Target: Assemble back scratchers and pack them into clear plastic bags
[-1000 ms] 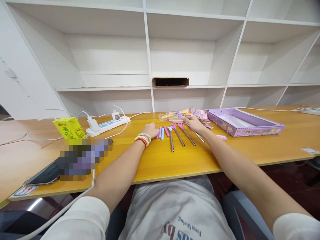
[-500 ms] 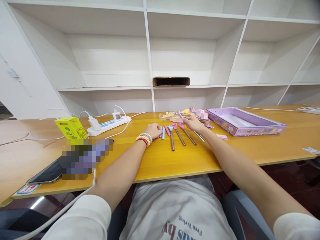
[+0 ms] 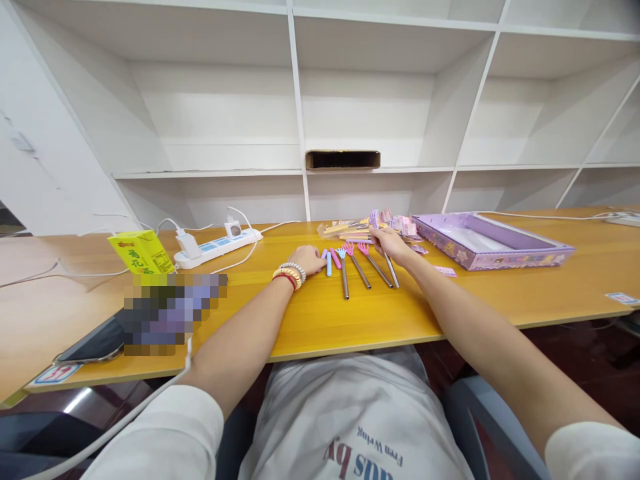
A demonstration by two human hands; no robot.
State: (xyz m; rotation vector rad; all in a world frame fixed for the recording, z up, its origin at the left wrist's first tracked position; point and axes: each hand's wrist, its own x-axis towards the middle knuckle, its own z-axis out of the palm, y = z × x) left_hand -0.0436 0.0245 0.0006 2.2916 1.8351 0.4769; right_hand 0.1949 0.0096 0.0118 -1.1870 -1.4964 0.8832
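My right hand [image 3: 390,243] is closed around a back scratcher [image 3: 393,272] with a silver rod; its purple claw head sticks up beyond my fingers. To its left lie several more back scratchers with silver rods, including a blue-headed scratcher [image 3: 344,273] and two pink-headed scratchers, side by side. Wearing beaded bracelets, my left hand [image 3: 309,259] rests on the table with its fingers curled at a purple handle [image 3: 324,254], partly hiding it. Just right of that handle lie a blue handle [image 3: 329,264] and a pink-purple handle [image 3: 335,259].
Behind my hands is a pile of clear wrappers and pink cards [image 3: 400,224]. A purple box tray [image 3: 520,261] stands at right. On the left are a white power strip [image 3: 217,247], a yellow carton [image 3: 143,252], a phone [image 3: 95,340] and cables. White shelves [image 3: 225,175] rise behind.
My right hand has shifted slightly right, turning the back scratcher: its purple head now points up and away, and its rod lies nearer the pink-headed ones. My left hand has barely moved.
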